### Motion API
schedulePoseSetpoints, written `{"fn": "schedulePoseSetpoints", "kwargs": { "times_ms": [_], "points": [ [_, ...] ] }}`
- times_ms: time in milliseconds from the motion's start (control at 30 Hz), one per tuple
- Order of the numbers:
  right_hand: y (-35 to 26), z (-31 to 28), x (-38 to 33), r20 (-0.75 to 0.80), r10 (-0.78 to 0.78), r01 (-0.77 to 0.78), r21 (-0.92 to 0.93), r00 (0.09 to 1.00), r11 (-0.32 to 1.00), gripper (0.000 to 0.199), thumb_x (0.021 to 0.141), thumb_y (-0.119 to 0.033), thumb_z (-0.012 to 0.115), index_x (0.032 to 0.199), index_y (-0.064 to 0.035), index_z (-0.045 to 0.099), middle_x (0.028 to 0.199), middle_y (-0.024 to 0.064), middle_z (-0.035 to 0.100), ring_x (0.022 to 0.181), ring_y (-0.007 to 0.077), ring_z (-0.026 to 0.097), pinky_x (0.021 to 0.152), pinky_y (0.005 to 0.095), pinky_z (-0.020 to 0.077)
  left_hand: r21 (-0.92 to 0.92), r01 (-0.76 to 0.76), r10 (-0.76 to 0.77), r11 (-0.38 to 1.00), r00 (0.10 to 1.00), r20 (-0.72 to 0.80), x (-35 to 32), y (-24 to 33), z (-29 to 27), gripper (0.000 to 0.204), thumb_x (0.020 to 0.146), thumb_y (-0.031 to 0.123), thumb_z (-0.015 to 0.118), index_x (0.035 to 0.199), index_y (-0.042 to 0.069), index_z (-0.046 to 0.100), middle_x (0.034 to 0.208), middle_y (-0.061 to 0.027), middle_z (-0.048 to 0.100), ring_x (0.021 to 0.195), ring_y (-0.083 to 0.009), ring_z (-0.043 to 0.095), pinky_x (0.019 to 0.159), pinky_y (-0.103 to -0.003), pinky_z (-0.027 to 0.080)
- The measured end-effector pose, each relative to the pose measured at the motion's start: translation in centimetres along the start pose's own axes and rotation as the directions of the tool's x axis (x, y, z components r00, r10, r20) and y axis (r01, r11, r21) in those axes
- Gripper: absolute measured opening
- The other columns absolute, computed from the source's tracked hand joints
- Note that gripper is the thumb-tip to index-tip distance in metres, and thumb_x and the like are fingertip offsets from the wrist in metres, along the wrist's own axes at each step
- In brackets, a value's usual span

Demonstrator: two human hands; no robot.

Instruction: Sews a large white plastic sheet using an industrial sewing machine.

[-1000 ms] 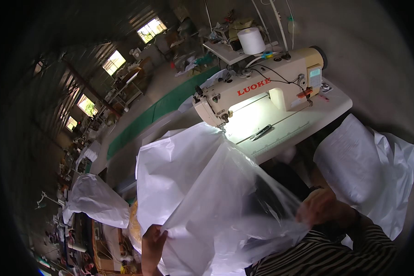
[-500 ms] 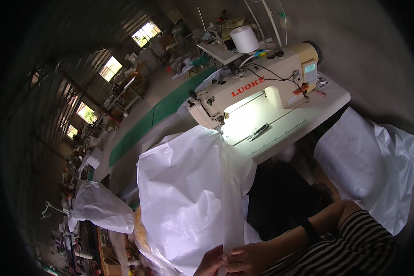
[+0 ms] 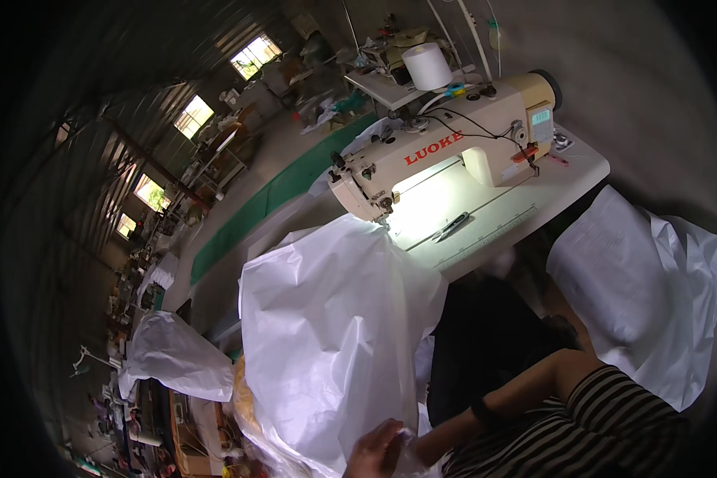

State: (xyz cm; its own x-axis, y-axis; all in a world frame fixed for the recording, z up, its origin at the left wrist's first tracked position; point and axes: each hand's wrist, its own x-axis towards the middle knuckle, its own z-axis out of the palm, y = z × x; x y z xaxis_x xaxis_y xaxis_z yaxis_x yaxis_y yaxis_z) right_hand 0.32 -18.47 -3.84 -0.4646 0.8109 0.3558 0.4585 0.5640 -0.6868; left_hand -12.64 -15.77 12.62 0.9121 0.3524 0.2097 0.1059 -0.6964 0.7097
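Observation:
A large crinkled white plastic-like sheet [image 3: 319,319] hangs from under the needle of a sewing machine [image 3: 446,147] down toward me. At its lower edge, near the bottom of the view, my left hand [image 3: 373,452] is closed on the material. Right beside it is my right hand [image 3: 425,451], its fingers hidden by a fold of the sheet and blurred. A black band [image 3: 481,411] circles my right wrist. Thread snips [image 3: 452,227] lie on the lit machine bed, apart from both hands.
A white thread cone [image 3: 427,67] stands behind the machine. More white sheeting [image 3: 621,279] hangs at the right, and another white bundle [image 3: 177,358] lies at the left. A green strip [image 3: 275,191] runs along the long table beyond. Dark cloth [image 3: 486,334] covers my lap.
My right hand has shifted down and slipped behind a fold of the sheet's edge, its forearm lower. My left hand has turned slightly and stays at the edge. The sheet's lower right side has slackened.

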Motion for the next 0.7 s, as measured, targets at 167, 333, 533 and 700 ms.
{"fn": "schedulePoseSetpoints", "kwargs": {
  "times_ms": [167,333,533,700],
  "points": [
    [1.2,-4.4,-6.0,0.335,0.088,-0.179,0.250,0.938,0.952,0.028,0.086,-0.020,0.062,0.106,-0.0007,0.065,0.106,0.0155,0.068,0.100,0.0284,0.064,0.089,0.0375,0.0505,0.091,0.097,-0.095,0.991,0.995,-0.019,-1.4,-4.3,1.4,0.017,0.090,-0.003,0.054,0.106,-0.006,0.058,0.087,-0.0220,0.062,0.080,-0.0372,0.061,0.074,-0.036,0.050],
    [11.5,-16.9,-19.6,-0.659,0.584,-0.609,0.234,0.474,0.758,0.053,0.078,-0.015,0.069,0.128,-0.0057,0.058,0.123,0.0156,0.064,0.113,0.0337,0.061,0.099,0.0376,0.0478,0.092,0.178,-0.163,0.980,0.976,-0.147,-2.3,-4.0,0.1,0.016,0.094,-0.001,0.050,0.106,-0.006,0.059,0.076,-0.0155,0.059,0.060,-0.0219,0.050,0.057,-0.034,0.045],
    [14.3,-15.5,-15.5,-0.372,0.606,-0.625,0.083,0.703,0.776,0.042,0.088,-0.036,0.070,0.115,-0.0042,0.067,0.119,0.0173,0.065,0.111,0.0300,0.062,0.096,0.0394,0.0476,0.259,0.147,-0.102,0.955,0.978,-0.180,-1.3,-2.3,-1.5,0.016,0.092,-0.003,0.050,0.105,-0.002,0.058,0.089,-0.0186,0.066,0.069,-0.0298,0.062,0.063,-0.038,0.051],
    [5.3,-14.3,-13.6,-0.498,0.207,-0.198,0.071,0.842,0.978,0.019,0.084,-0.021,0.075,0.089,-0.0059,0.064,0.102,0.0111,0.064,0.106,0.0307,0.060,0.092,0.0380,0.0486,0.459,0.017,0.042,0.888,0.992,-0.119,-0.3,-1.8,-3.1,0.022,0.086,-0.004,0.055,0.107,0.001,0.057,0.096,-0.0192,0.067,0.076,-0.0401,0.064,0.066,-0.045,0.053]
  ]
}}
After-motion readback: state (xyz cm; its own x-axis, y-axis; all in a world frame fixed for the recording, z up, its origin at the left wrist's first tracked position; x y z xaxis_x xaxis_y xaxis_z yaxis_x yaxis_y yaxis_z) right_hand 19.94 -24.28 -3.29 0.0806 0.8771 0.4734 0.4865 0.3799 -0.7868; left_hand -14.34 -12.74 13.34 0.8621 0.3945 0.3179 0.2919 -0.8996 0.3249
